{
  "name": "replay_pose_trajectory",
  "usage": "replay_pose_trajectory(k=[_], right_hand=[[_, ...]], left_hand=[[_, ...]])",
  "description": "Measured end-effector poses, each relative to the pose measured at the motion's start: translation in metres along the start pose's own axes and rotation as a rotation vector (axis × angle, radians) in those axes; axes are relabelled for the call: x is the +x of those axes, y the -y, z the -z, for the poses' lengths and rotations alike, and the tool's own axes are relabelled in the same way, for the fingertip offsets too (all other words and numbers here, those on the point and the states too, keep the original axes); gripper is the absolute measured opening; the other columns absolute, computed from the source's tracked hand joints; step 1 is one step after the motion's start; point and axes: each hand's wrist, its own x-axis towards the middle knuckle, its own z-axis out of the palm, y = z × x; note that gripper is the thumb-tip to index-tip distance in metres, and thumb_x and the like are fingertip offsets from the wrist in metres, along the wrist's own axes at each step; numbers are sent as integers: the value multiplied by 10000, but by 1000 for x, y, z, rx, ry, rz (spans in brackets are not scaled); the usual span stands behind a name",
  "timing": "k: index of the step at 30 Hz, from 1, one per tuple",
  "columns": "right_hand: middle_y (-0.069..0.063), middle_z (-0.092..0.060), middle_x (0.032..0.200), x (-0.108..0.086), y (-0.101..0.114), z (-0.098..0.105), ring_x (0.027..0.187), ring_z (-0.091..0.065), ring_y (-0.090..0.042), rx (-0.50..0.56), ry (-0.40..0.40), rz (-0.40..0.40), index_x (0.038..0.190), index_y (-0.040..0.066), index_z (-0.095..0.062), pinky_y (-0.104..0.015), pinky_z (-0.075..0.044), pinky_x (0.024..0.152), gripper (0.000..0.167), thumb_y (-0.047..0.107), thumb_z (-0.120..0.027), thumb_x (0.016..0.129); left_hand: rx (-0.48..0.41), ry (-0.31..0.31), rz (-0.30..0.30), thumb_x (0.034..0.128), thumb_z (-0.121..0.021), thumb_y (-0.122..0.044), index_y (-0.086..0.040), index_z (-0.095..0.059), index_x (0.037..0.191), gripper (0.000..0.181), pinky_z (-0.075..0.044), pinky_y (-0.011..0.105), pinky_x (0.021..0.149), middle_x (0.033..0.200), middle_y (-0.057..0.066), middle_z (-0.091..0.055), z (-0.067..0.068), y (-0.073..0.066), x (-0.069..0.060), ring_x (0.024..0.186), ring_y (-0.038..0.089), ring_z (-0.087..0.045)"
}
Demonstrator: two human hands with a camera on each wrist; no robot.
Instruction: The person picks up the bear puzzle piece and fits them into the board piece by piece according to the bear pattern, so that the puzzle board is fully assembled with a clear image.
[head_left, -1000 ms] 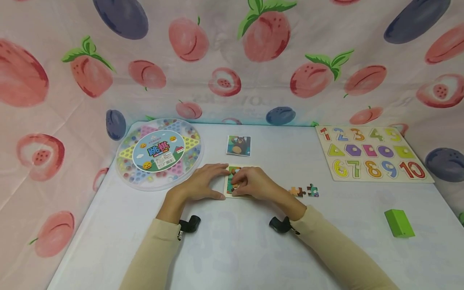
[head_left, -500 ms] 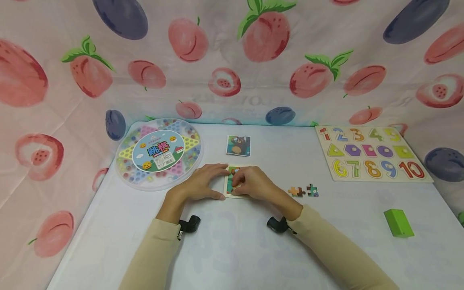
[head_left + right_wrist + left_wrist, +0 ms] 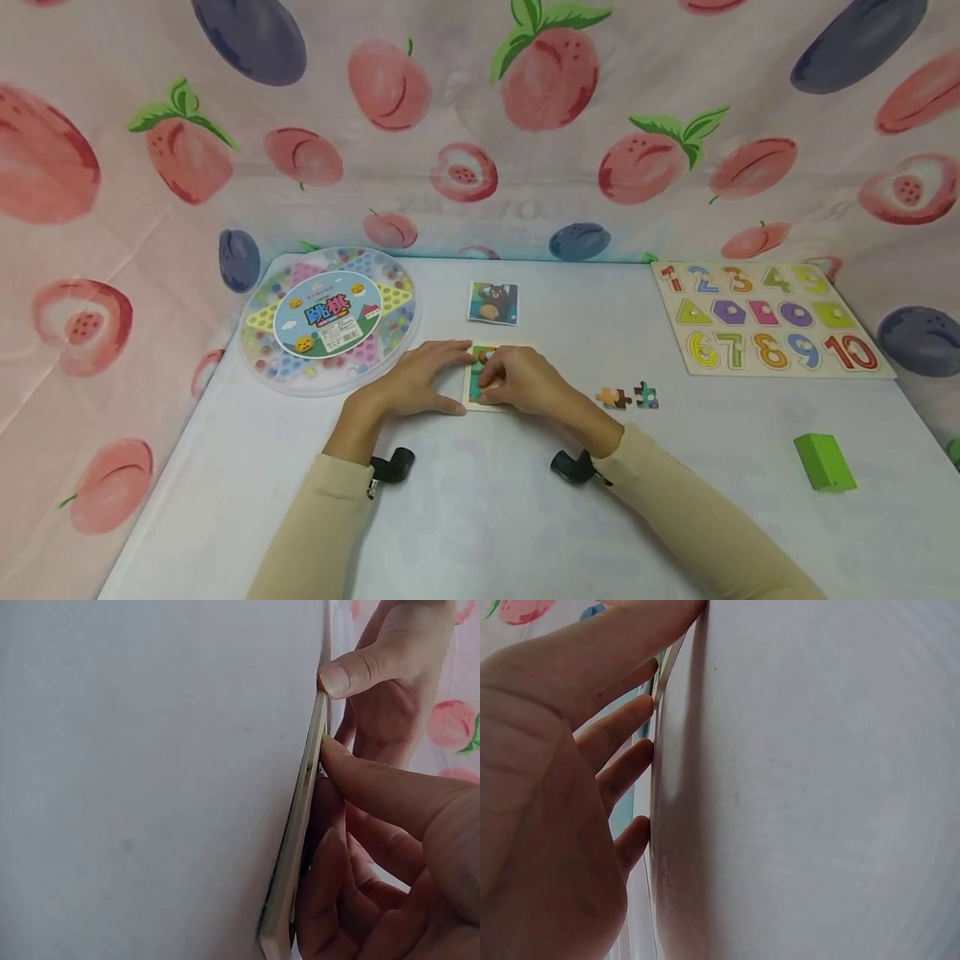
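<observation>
A small wooden jigsaw board [image 3: 473,385] with a green picture lies flat on the white table, partly covered by my right hand. My left hand [image 3: 415,379] rests at its left side, fingers extended, thumb at the near corner and index finger at the far one. My right hand [image 3: 529,380] bends over the board, thumb and index finger pinching a small puzzle piece [image 3: 491,384] that they mostly hide. In the right wrist view the board's edge [image 3: 288,862] shows beside the curled fingers. Loose puzzle pieces [image 3: 614,397] lie to the right.
Behind the board lies a square bear picture card [image 3: 493,302]. A round Chinese checkers set [image 3: 405,333] is at the left. A number-and-shape board [image 3: 678,333] lies at the back right, with a green block [image 3: 825,462] nearer. Fruit-patterned cloth [image 3: 525,158] hangs behind.
My right hand shifts very slightly left over the jigsaw board, its fingers still at the piece. The left hand keeps its place.
</observation>
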Motion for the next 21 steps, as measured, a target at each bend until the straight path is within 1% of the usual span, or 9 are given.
replay_pose_trajectory(k=[2,6,9,13,17,21], right_hand=[[14,-759,980,0,0,0,911,-622,-114,7,3,8,889,157,-812,-274,-504,809,119,207,-875,801],[16,-755,1004,0,-4,1,945,-615,-112,38,24,28,908,159,-815,-264,-508,849,141,212,-880,795],[4,-747,991,-1,-7,6,890,-607,-107,92,63,38,942,148,-805,-243,-517,810,182,216,-882,791],[-26,-745,951,-4,-10,14,767,-620,-77,163,116,50,991,121,-784,-212,-531,713,230,212,-873,799],[-47,-746,964,-5,-9,18,743,-642,-53,179,145,66,1022,107,-772,-202,-544,707,248,206,-860,813],[-56,-747,966,-6,-8,19,740,-648,-53,184,153,63,1036,100,-766,-198,-544,702,261,195,-862,812]], left_hand=[[-3,1,3,828,-836,-380,-211,-540,1475,732,-227,621,1247,1673,20,-353,-1,1,0,1574,304,-266],[1,4,10,830,-834,-385,-222,-535,1479,733,-221,612,1253,1676,11,-347,-1,2,1,1577,296,-259],[5,4,12,832,-832,-387,-226,-533,1481,732,-223,617,1249,1677,12,-346,-1,2,0,1577,303,-259],[13,5,5,835,-829,-390,-224,-532,1481,730,-233,630,1240,1676,21,-347,-1,1,0,1572,318,-267],[15,8,16,834,-829,-393,-231,-529,1485,735,-221,613,1252,1680,8,-339,0,1,0,1578,303,-257],[13,7,20,832,-831,-392,-228,-530,1483,735,-220,614,1252,1680,9,-340,-1,1,1,1578,301,-257]])
